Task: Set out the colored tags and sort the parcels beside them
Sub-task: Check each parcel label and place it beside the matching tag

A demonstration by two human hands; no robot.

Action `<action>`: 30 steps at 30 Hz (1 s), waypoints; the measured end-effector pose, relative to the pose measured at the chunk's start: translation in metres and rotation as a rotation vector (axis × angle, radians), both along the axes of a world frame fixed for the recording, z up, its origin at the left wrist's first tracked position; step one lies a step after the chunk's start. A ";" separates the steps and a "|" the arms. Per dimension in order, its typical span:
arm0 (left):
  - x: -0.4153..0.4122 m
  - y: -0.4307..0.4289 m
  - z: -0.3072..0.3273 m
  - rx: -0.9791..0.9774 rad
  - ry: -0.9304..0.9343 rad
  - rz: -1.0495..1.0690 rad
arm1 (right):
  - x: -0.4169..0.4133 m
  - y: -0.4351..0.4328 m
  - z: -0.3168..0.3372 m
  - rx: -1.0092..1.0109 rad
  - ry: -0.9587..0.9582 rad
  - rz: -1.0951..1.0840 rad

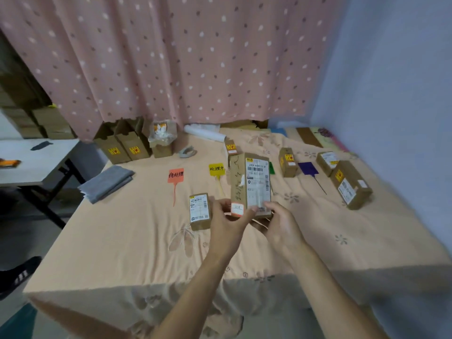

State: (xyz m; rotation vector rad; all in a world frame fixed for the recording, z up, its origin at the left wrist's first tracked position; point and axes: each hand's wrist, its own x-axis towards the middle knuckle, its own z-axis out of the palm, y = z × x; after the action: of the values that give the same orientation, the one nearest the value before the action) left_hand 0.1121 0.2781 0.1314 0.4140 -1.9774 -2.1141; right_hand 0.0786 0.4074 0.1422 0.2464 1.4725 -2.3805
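Observation:
Both hands hold a long brown parcel (252, 182) upright above the bed: my left hand (226, 222) grips its lower left corner, my right hand (281, 225) its lower right. A small parcel (199, 211) lies just left of my left hand. On the sheet lie an orange tag (176, 176), a yellow tag (216, 170), a green tag (272, 168) mostly hidden behind the held parcel, and a purple tag (308, 168). One small parcel (231, 148) stands behind the yellow tag, another (288, 162) left of the purple tag, and two (326, 162) (351, 184) to its right.
The bed (122, 241) has a peach floral sheet. Open cartons (127, 145) and a plastic-stuffed box (162, 140) stand at its back left before a pink curtain. A folded grey cloth (106, 182) lies at the left edge. A white folding table (36, 160) stands left. A blue wall is at the right.

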 end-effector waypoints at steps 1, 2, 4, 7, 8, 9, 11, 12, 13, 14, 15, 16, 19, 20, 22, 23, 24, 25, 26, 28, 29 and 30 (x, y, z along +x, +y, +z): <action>0.000 0.004 0.000 0.013 -0.004 0.014 | 0.003 -0.001 0.002 -0.003 -0.003 -0.005; -0.001 0.006 0.000 0.025 -0.004 0.023 | 0.004 0.000 0.003 0.005 0.003 -0.004; -0.003 0.009 0.003 0.032 0.010 0.044 | 0.007 0.005 0.004 0.040 0.032 0.012; -0.001 0.017 0.011 -0.043 0.064 0.093 | 0.010 0.011 0.008 0.007 0.028 0.031; 0.001 0.023 0.013 -0.085 0.085 0.114 | 0.011 0.013 0.011 -0.041 0.018 0.030; 0.003 0.031 0.015 -0.124 0.102 0.129 | 0.011 0.016 0.013 -0.108 0.006 0.026; 0.007 0.047 0.018 -0.194 0.134 0.149 | 0.010 0.023 0.015 -0.231 -0.026 0.013; 0.008 0.053 0.019 -0.226 0.145 0.160 | 0.009 0.025 0.015 -0.276 -0.046 0.004; 0.009 0.060 0.020 -0.262 0.151 0.175 | 0.009 0.029 0.016 -0.311 -0.065 -0.004; 0.009 0.065 0.021 -0.302 0.155 0.193 | 0.009 0.032 0.016 -0.335 -0.084 -0.009; 0.011 0.070 0.023 -0.344 0.162 0.213 | 0.009 0.036 0.016 -0.347 -0.103 -0.009; 0.012 0.076 0.025 -0.384 0.166 0.230 | 0.010 0.039 0.018 -0.353 -0.115 -0.008; 0.016 0.090 0.029 -0.463 0.167 0.241 | 0.013 0.049 0.022 -0.349 -0.140 -0.012; 0.017 0.094 0.030 -0.478 0.160 0.244 | 0.013 0.052 0.022 -0.338 -0.148 -0.019; 0.019 0.099 0.030 -0.498 0.140 0.248 | 0.013 0.054 0.022 -0.320 -0.155 -0.027; 0.020 0.102 0.030 -0.507 0.134 0.251 | 0.013 0.056 0.021 -0.312 -0.163 -0.024; 0.020 0.105 0.030 -0.516 0.130 0.254 | 0.013 0.057 0.019 -0.310 -0.168 -0.018; 0.021 0.107 0.030 -0.524 0.126 0.256 | 0.014 0.058 0.018 -0.312 -0.177 -0.012; 0.022 0.110 0.030 -0.530 0.123 0.256 | 0.014 0.060 0.018 -0.316 -0.183 -0.008; 0.022 0.113 0.030 -0.532 0.128 0.258 | 0.014 0.063 0.017 -0.326 -0.181 -0.002; 0.022 0.115 0.030 -0.534 0.130 0.260 | 0.015 0.064 0.017 -0.334 -0.180 0.000; 0.022 0.115 0.030 -0.542 0.132 0.261 | 0.015 0.065 0.016 -0.337 -0.179 -0.002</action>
State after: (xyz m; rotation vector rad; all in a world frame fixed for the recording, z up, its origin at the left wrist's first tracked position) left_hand 0.1343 0.3936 0.1610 0.3886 -2.1681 -1.3446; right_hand 0.0939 0.4729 0.1579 0.3658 0.9746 -2.4854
